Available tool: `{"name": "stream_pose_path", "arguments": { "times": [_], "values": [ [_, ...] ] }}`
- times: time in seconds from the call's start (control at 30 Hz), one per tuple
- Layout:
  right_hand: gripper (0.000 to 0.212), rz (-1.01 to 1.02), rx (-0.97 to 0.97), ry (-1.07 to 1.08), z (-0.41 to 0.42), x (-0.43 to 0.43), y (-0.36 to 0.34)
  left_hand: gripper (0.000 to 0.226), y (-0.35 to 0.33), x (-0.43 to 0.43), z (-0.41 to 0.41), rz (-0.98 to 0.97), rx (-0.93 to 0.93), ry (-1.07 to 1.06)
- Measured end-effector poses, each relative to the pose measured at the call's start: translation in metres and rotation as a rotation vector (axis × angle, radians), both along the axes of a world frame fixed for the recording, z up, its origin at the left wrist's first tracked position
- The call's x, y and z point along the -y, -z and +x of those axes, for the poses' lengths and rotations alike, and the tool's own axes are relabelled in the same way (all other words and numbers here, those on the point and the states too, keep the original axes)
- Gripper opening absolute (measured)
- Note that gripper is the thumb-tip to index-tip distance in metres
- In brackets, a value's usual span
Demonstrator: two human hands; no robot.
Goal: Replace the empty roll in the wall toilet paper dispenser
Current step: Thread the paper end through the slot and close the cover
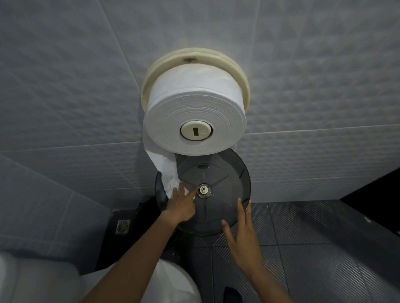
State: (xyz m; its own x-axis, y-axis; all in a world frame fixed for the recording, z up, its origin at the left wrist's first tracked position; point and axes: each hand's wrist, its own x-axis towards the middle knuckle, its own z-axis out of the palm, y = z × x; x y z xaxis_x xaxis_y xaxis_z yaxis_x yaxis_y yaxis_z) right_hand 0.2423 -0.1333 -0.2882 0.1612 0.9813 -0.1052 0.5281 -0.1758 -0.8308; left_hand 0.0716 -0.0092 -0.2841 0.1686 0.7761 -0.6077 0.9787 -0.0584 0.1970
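A full white paper roll (193, 110) sits on the cream spindle (196, 131) of the wall dispenser, whose cream back plate (243, 80) rings it. The dark translucent round cover (225, 173) hangs open below the roll, with a metal lock (204, 190) at its centre. A loose paper tail (166, 173) droops from the roll's left side over the cover's edge. My left hand (182, 207) lies on the cover beside the lock, fingers spread, touching the tail's end. My right hand (240, 229) is open, its fingertips against the cover's lower right rim.
Grey textured tiles (77, 99) cover the wall. A white toilet (40, 286) fills the lower left, with a white bag (177, 287) beside it. A floor drain (122, 227) and a dark bin (146, 213) sit under the dispenser. Dark ribbed floor tiles (313, 249) spread to the right.
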Motion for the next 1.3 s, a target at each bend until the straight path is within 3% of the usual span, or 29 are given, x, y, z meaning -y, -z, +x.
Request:
{"name": "stream_pose_path", "arguments": {
  "times": [0.17, 0.27, 0.53, 0.7, 1.1, 1.3],
  "values": [
    [0.076, 0.001, -0.011, 0.009, 0.0, 0.0, 0.002, 0.062, 0.007, -0.002, -0.001, 0.089, -0.07, 0.072],
    [0.076, -0.005, -0.013, 0.008, -0.001, -0.001, 0.002, 0.063, 0.005, 0.006, 0.003, 0.123, -0.118, 0.0],
    [0.075, 0.011, -0.017, 0.017, -0.002, 0.0, 0.0, 0.073, 0.011, 0.007, 0.007, -0.053, 0.004, -0.166],
    [0.075, 0.002, -0.012, 0.017, -0.003, 0.0, -0.001, 0.072, 0.013, 0.004, 0.003, -0.011, 0.044, -0.195],
    [0.073, 0.022, -0.028, 0.035, -0.004, 0.001, -0.001, 0.067, -0.012, -0.04, 0.036, 0.022, 0.306, -0.045],
    [0.074, 0.024, -0.04, 0.05, -0.005, 0.002, 0.001, 0.07, -0.008, -0.054, 0.058, 0.018, 0.275, -0.014]
  ]
}}
